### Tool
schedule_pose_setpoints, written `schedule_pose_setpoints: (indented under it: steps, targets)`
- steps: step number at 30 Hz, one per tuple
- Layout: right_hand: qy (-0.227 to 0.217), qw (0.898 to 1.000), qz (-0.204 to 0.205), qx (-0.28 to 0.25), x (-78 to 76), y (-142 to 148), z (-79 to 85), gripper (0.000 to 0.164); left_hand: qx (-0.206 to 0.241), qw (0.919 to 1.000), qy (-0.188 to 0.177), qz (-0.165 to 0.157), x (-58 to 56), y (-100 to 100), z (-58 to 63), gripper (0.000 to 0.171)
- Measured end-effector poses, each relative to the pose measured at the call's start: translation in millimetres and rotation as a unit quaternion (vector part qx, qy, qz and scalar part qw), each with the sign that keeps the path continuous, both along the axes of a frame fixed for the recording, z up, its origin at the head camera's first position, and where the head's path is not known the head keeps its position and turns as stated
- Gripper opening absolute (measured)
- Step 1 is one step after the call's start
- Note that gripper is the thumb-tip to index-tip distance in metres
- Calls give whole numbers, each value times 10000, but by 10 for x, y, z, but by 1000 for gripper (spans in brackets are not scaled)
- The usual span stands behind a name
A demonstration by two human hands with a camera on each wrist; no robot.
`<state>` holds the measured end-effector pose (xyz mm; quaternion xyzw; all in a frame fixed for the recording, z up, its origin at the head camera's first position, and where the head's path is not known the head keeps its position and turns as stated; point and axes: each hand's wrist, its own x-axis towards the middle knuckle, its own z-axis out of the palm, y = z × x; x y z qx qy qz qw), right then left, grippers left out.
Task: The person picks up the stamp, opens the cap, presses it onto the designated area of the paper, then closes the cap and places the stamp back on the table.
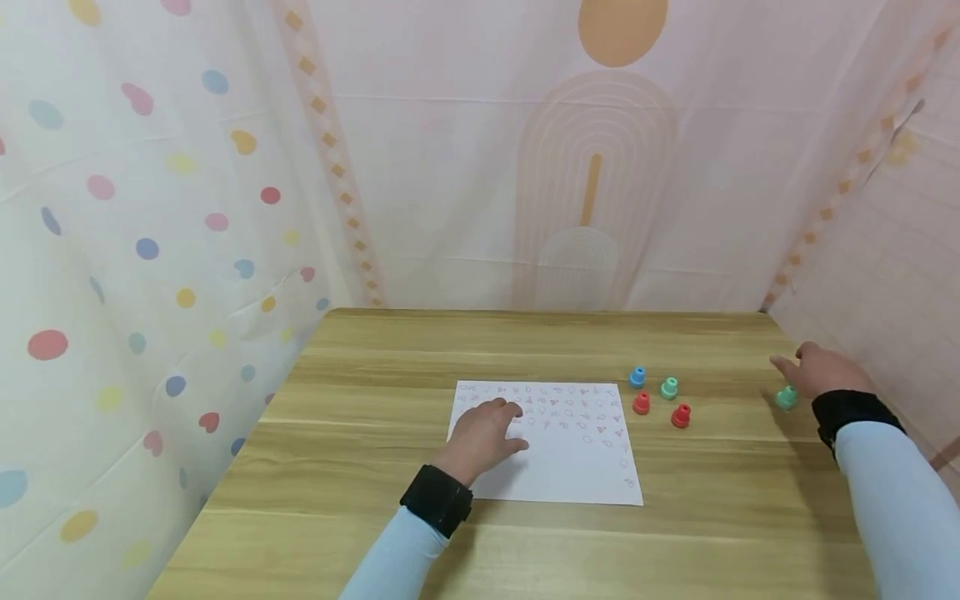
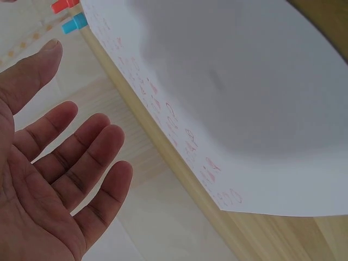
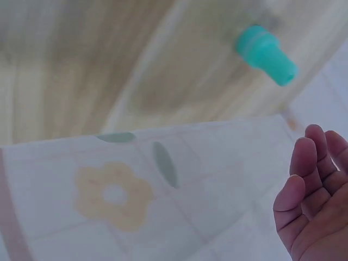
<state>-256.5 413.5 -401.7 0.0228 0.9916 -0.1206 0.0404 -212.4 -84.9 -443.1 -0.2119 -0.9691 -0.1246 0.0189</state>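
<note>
My left hand (image 1: 480, 437) hovers over the left part of a white sheet of paper (image 1: 555, 475), fingers spread and loosely bent, holding nothing. Rows of small reddish marks (image 1: 562, 408) run along the sheet's top and right side. At the right side of the table, my right hand (image 1: 828, 372) is beside a small green peg-shaped piece (image 1: 786, 397) with a wide round base and a narrower top. In the right wrist view that green piece (image 3: 266, 54) stands apart from the loosely curved fingers (image 3: 304, 163), which hold nothing.
Right of the paper stand similar pieces: one blue (image 1: 637, 377), one green (image 1: 669, 387) and two red, the nearer red piece (image 1: 681, 416) closest to me. The wooden table (image 1: 360, 417) meets a patterned curtain (image 1: 450, 208) at its back and sides.
</note>
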Motion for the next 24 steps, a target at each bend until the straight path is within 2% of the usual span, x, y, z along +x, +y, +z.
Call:
schedule_pose_setpoints:
  steps: [5,10,15,24]
  targets:
    - [26,9999,81,78,-84,-116,114,74,-8,10000,-28,15,-3,3,2,46]
    - [198,9994,282,72,-163,-273,128,66,-30,10000,-9,0,-10,7,-1,46]
    - [270,9989,387,54,-247,-459,73,61,-34,10000,23,-24,-11,11,2,46]
    - [367,9968,676,208,-430,-772,-119,53,-36,10000,44,-45,-11,11,16,45]
